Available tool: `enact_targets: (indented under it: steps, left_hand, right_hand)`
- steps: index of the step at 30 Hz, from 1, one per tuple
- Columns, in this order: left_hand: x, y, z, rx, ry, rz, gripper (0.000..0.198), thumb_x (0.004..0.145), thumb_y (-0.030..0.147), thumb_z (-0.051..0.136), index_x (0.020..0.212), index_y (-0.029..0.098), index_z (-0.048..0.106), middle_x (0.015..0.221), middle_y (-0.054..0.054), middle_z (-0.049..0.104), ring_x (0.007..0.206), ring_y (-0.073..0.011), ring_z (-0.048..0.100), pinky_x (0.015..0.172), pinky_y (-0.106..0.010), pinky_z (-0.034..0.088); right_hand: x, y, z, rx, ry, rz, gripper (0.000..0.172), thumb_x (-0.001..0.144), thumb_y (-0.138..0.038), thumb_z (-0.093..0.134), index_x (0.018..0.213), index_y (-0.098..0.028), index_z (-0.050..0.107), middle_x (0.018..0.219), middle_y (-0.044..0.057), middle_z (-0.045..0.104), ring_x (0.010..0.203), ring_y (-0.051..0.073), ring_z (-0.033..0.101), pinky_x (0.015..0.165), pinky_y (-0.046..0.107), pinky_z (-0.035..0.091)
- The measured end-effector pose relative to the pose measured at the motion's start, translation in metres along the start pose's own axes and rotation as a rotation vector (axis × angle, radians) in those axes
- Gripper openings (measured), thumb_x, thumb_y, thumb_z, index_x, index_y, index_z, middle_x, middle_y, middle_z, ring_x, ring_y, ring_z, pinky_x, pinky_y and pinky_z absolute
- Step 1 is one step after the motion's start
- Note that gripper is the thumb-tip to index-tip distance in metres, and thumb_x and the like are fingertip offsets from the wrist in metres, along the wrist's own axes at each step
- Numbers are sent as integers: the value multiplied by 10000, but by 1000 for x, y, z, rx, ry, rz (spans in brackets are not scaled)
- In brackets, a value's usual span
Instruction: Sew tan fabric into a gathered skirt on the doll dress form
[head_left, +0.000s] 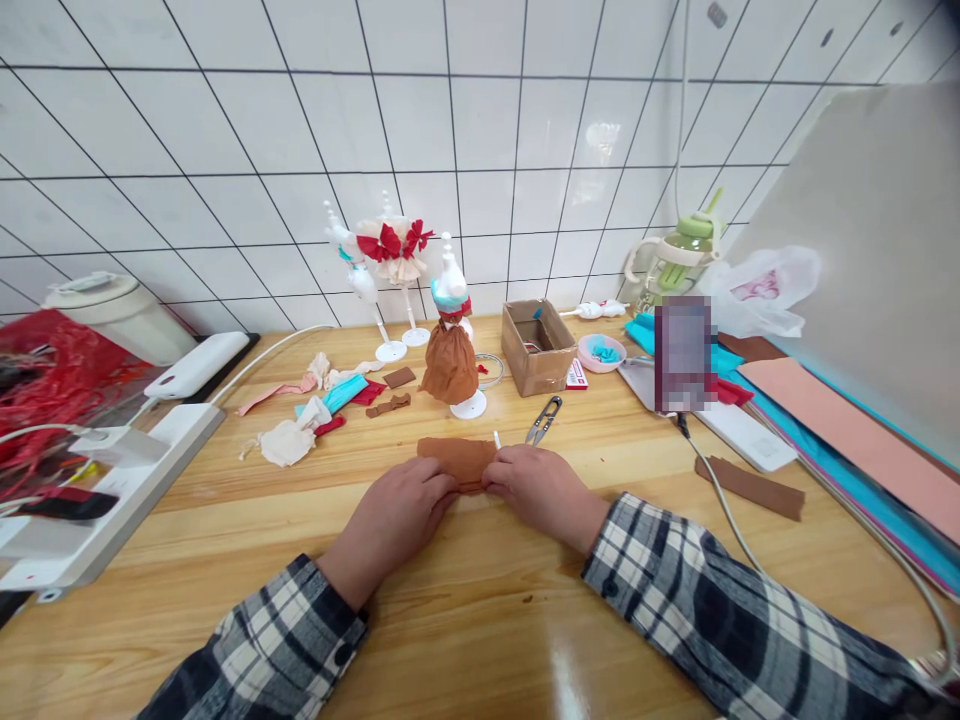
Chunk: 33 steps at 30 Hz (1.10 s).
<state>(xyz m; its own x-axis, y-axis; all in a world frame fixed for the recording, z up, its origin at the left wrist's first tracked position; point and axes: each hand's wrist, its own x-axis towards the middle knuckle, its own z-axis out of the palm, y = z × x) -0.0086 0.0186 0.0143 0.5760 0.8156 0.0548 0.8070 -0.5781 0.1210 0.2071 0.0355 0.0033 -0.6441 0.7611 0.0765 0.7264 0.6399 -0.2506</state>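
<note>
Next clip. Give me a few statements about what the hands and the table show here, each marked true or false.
1. The left hand and right hand both grip the brown fabric piece lying on the wooden table. True.
2. The right hand's fingers hold the thread snips. False: the snips lie on the table just beyond that hand, untouched.
3. A small dress form in a brown skirt stands upright behind the fabric piece. True.
4. The cardboard box is closed. False: its top is open.
5. The pink bowl sits left of the box. False: it sits right of the box.
</note>
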Motion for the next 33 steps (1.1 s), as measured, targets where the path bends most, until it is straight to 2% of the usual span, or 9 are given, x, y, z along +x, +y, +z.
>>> enact_targets:
  steps: [4,8,15,20,24,29,33]
  left_hand:
    - [-1,-1,0,-12,-8,7,272,936,259,421,899,198,683,878,-71,651,849,-208,607,759,-341,482]
    - [0,-2,0,-51,-12,-25,265,943,263,415,1016,199,661,914,-66,675,853,-208,624,773,-352,489]
    - [1,0,-2,-21,-3,-8,270,928,253,432,874,190,689,885,-80,653,867,-218,600,794,-365,486]
    - [-3,-5,-5,-39,-44,-13,259,917,223,423,934,216,681,879,-65,666,836,-219,615,760,-362,488]
    - [-7,-13,-6,-106,-66,-40,255,915,231,433,927,218,687,890,-57,692,818,-208,640,747,-335,493]
    - [-7,-15,-6,-151,-20,-66,280,928,288,432,1049,213,672,978,-69,714,863,-206,657,786,-325,499]
    - [-6,-13,-6,-129,-50,-61,282,929,244,423,998,214,696,940,-66,700,839,-197,648,780,-316,492]
  right_hand:
    - [0,2,0,29,2,33,141,913,-250,526,934,-216,661,864,22,649,839,157,595,726,259,406]
    - [1,1,-1,21,-5,40,166,922,-236,504,891,-213,666,846,21,641,830,154,590,719,257,406]
    - [2,-2,-3,-31,-32,33,169,921,-229,502,851,-200,653,832,29,626,799,148,579,681,246,392]
    - [2,1,-3,-8,-16,36,134,921,-249,510,912,-210,638,852,19,649,803,153,597,671,250,389]
    - [3,2,-3,-24,-43,32,176,929,-253,496,888,-211,662,837,27,644,791,154,598,663,249,388]
    - [3,1,-5,-56,-51,15,178,923,-239,502,877,-207,671,857,37,636,816,154,595,677,242,397]
    - [2,1,-6,-64,-66,23,149,917,-223,510,894,-218,658,855,29,647,792,151,601,666,240,397]
